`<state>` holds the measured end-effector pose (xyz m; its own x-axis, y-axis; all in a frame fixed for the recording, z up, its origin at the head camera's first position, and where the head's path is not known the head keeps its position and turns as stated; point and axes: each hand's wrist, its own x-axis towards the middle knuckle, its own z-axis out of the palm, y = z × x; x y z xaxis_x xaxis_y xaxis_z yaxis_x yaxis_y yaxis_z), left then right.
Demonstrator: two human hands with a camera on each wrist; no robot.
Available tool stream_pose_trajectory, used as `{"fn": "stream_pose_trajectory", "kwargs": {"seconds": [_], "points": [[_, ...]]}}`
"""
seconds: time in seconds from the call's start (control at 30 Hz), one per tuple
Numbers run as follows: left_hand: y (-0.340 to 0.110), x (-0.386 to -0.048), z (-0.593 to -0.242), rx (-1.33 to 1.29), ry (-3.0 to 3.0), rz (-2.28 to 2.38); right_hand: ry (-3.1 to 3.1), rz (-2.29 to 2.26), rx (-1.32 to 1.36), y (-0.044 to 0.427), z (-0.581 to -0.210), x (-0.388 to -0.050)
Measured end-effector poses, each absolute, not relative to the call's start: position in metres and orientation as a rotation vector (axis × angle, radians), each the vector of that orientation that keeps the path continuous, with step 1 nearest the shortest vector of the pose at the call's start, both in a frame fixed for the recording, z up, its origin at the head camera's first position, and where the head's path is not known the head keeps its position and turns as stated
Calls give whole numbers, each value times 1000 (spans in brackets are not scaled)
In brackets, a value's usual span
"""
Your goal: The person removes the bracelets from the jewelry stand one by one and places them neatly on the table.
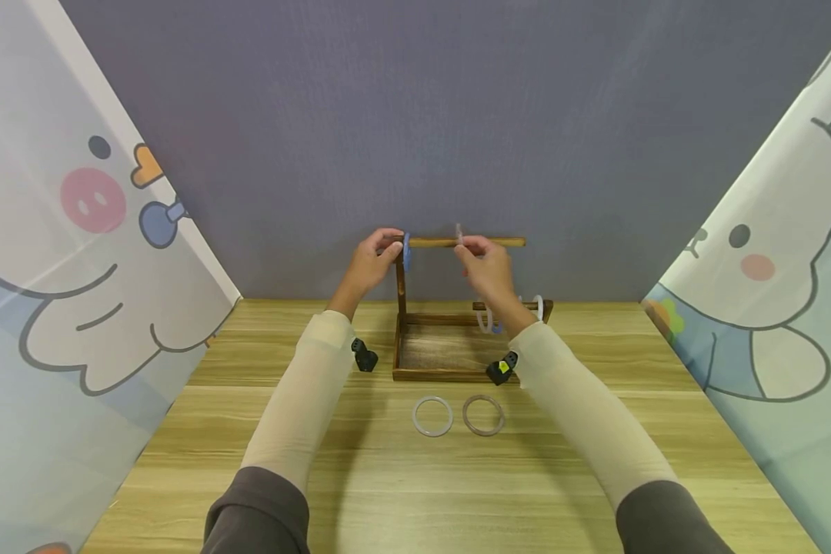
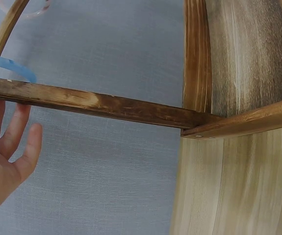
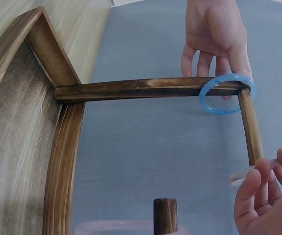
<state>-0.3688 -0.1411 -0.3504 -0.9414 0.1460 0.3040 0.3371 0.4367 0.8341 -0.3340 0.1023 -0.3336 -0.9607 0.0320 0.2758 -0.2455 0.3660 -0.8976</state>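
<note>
A wooden rack [image 1: 400, 286] has an upright post and an upper bar [image 1: 429, 241] running to the right. A blue bangle [image 1: 407, 252] hangs round that bar at the post end. My left hand [image 1: 372, 258] touches the top corner of the post beside the blue bangle; in the left wrist view, its fingers [image 2: 14, 129] reach behind the post [image 2: 106, 106]. With thumb and fingers, my right hand [image 1: 488, 267] pinches a clear, pale bangle [image 3: 241, 175] at the upper bar, around its middle. My right hand hides part of this bangle.
A lower bar [image 1: 481, 306] carries white bangles [image 1: 539, 308] and a blue one, partly behind my right wrist. Below lies the rack's tray base [image 1: 429, 375]. On the table [image 1: 415, 492] in front lie a white bangle [image 1: 432, 416] and a brownish bangle [image 1: 483, 415]. A grey wall [image 1: 415, 115] stands behind.
</note>
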Motion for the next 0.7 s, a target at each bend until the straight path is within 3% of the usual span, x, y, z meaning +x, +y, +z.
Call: {"fn": "stream_pose_trajectory", "kwargs": {"seconds": [0.7], "points": [[-143,-369,-349,-399,-2496,-1551,-2392,1599,133,122,-335,-333]]}}
